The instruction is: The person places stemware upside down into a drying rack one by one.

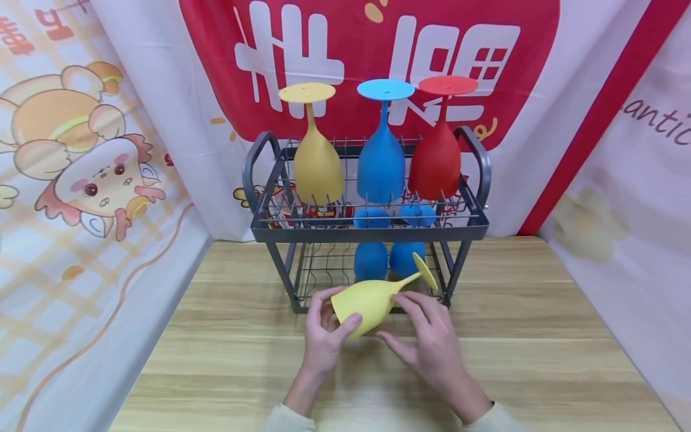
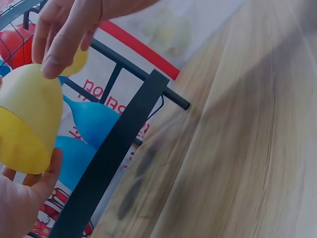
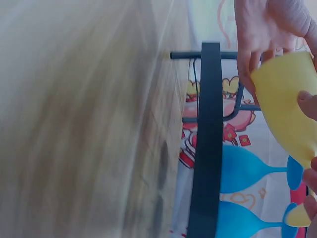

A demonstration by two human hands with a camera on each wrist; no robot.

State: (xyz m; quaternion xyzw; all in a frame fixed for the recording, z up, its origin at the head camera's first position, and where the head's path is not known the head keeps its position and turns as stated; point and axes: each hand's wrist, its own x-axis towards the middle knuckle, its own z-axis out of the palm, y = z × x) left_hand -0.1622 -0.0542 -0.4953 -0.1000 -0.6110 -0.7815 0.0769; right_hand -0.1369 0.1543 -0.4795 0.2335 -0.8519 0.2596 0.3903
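Note:
A yellow plastic wine glass (image 1: 369,300) is held in the air in front of the rack, tilted so its foot points up and right. My left hand (image 1: 324,336) grips the bowl near its rim, thumb on the near side and fingers behind. The fingers of my right hand (image 1: 432,342) curl at the base of the bowl, beside the stem. In the left wrist view, the yellow bowl (image 2: 34,99) has its mouth facing down, with the left hand (image 2: 29,198) below and the right hand (image 2: 74,29) above.
A dark two-tier metal rack (image 1: 372,234) stands on the wooden table (image 1: 243,360). Upside down on its top tier are a yellow glass (image 1: 318,168), a blue glass (image 1: 381,168) and a red glass (image 1: 436,162). Two blue glasses (image 1: 371,261) occupy the lower tier. Printed cloth (image 1: 216,180) hangs behind.

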